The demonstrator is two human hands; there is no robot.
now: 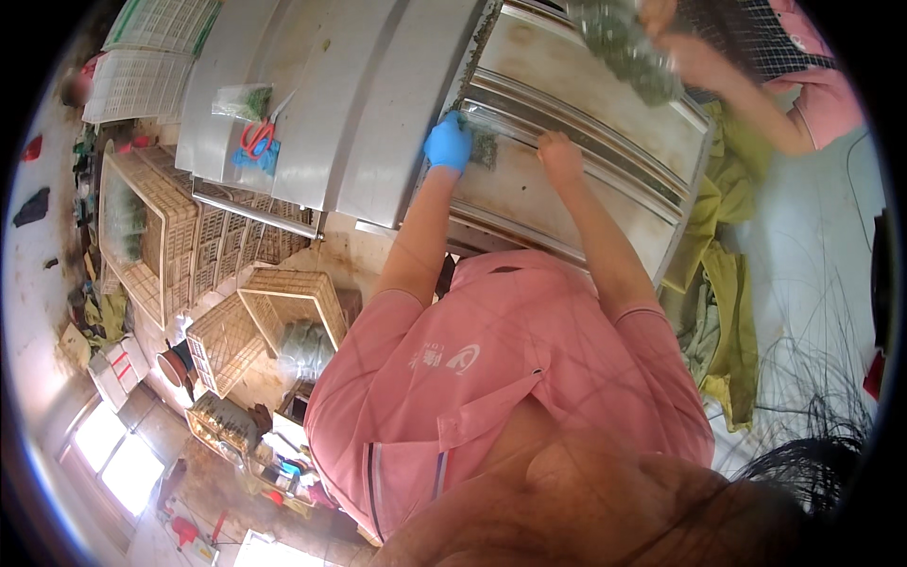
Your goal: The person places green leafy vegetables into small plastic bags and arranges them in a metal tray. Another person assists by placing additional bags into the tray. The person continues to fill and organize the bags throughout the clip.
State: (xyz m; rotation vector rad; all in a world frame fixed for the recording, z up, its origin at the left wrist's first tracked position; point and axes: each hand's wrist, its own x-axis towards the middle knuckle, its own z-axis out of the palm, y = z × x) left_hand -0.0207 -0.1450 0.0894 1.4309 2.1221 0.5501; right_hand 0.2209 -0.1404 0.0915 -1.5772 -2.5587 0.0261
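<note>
My left hand (448, 144), in a blue glove, is closed on the left edge of a small see-through plastic bag (485, 148) with dark green leafy bits in it. The bag lies on a stained metal worktop (510, 198) crossed by metal rails. To the right of the bag, my bare right hand (560, 156) has its fingers pinched together low over the worktop. Whether the bag's far end reaches into those fingers is too faint to make out.
Scissors (257, 140) with red handles, a blue glove (258, 159) and another small bag of greens (244, 101) lie on the left metal surface. At the upper right a co-worker's arm (718, 80) reaches to a large see-through bag of greens (624, 47). Plastic crates (170, 227) stand lower left.
</note>
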